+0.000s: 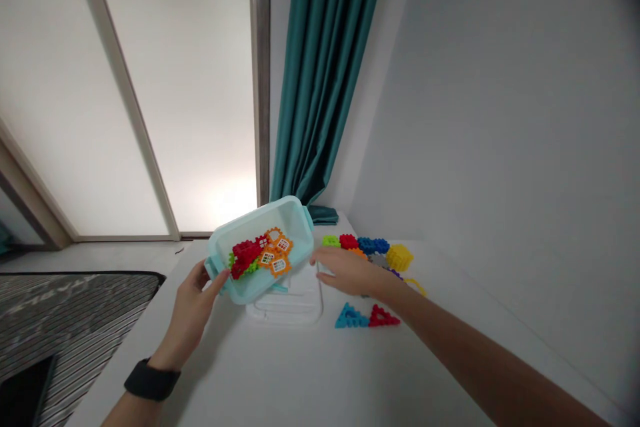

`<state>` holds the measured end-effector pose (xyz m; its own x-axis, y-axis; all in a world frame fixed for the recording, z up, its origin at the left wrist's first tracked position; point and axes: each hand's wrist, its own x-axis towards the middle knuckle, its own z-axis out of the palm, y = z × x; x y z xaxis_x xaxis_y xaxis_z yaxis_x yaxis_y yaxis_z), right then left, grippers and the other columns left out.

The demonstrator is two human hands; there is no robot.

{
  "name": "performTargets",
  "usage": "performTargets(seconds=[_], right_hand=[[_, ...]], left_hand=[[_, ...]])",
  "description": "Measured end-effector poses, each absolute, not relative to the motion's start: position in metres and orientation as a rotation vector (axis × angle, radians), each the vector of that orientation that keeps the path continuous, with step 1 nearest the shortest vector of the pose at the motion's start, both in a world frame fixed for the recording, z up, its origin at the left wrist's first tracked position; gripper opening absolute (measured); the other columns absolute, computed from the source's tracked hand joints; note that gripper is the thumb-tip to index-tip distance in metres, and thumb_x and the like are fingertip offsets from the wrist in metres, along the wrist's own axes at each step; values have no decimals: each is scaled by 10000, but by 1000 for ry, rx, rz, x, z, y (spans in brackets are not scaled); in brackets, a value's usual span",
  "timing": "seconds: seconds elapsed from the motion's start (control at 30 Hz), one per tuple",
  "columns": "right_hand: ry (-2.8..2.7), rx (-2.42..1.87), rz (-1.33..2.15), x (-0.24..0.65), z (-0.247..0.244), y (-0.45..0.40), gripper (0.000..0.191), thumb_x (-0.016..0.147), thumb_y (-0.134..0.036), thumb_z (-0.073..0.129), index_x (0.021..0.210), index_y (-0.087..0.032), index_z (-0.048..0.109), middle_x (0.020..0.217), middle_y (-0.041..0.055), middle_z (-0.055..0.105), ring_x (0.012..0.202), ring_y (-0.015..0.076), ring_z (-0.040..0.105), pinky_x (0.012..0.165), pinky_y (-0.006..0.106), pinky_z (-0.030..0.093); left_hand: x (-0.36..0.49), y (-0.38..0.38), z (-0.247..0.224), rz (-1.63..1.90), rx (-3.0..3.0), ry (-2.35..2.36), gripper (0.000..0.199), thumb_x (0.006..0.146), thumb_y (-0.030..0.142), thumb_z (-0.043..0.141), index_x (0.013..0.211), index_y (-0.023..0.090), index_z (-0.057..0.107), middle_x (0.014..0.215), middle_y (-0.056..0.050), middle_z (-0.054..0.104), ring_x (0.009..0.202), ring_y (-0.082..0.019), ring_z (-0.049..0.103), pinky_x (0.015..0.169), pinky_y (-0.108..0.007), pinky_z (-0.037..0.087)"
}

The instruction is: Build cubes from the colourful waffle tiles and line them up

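Left hand [190,317] has a firm hold on the left end of the teal plastic box [253,221], fingers spread. Box is tilted, close to the left edge of the white table [250,373], above a white lid [293,300]. Right hand [347,271] is open, fingers extended, holding nothing; fingertips just beside the box, contact unclear.

In box: 4 orange window blocks [273,257], plus a red and green pile [243,259], count unclear.

Far right of table, near the wall [500,113]: 1 green block [331,241], 1 red block [349,241], 2 blue blocks [374,245], 1 yellow block [399,257], 1 grey block [379,259]. Nearer the camera: 1 blue triangle [350,317], 1 red triangle [384,317].
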<state>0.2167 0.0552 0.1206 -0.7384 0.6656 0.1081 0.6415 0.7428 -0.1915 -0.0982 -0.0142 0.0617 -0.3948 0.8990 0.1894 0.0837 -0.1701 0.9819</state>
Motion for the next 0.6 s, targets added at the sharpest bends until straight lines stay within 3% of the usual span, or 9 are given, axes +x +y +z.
performTargets(seconds=[0.07, 0.13, 0.3, 0.47, 0.53, 0.6], right_hand=[[-2883, -1032, 304, 241, 103, 37, 484, 773, -256, 772, 1230, -214, 621, 1157, 65, 678, 1027, 236, 661, 907, 332, 513], [-2998, -1042, 364, 257, 85, 24, 654, 693, -258, 835, 1299, -215, 594, 1182, 75, 664, 1038, 252, 660, 915, 344, 503], [-3036, -1091, 291, 263, 63, 15, 379, 789, -108, 666, 1164, -166, 656, 1128, 122, 649, 1044, 278, 635, 920, 395, 485], [-3013, -942, 385, 239, 81, 34, 281, 696, -49, 725, 948, -173, 703, 975, 55, 695, 928, 226, 662, 826, 304, 526], [-2958, -903, 408, 221, 96, 50, 272, 690, -56, 739, 928, -183, 708, 936, 25, 706, 866, 206, 671, 762, 278, 534], [-2846, -893, 389, 198, 113, 69, 300, 771, -103, 706, 1057, -192, 690, 1039, 28, 708, 934, 203, 672, 817, 290, 536]], left_hand=[[-99, -14, 61, 1632, 1146, 1446, 614, 676, 561, 811, 1127, 168, 676, 1070, -94, 748, 929, -279, 695, 718, -345, 578], [-99, -13, 62, 1634, 1126, 1433, 607, 665, 551, 819, 1114, 170, 677, 1047, -83, 750, 902, -269, 698, 707, -340, 582], [-98, -13, 65, 1665, 1049, 1397, 575, 655, 520, 835, 1084, 167, 687, 1032, -71, 748, 859, -240, 697, 739, -351, 592], [-96, -14, 67, 1662, 1031, 1386, 590, 658, 524, 833, 1094, 155, 686, 1042, -85, 749, 866, -244, 700, 740, -358, 592], [-95, -15, 67, 1661, 1040, 1392, 587, 660, 524, 833, 1094, 156, 687, 1023, -82, 754, 862, -242, 702, 733, -350, 587], [-96, -14, 66, 1665, 1057, 1396, 573, 661, 528, 831, 1077, 161, 690, 1019, -80, 758, 857, -240, 702, 718, -341, 581]])
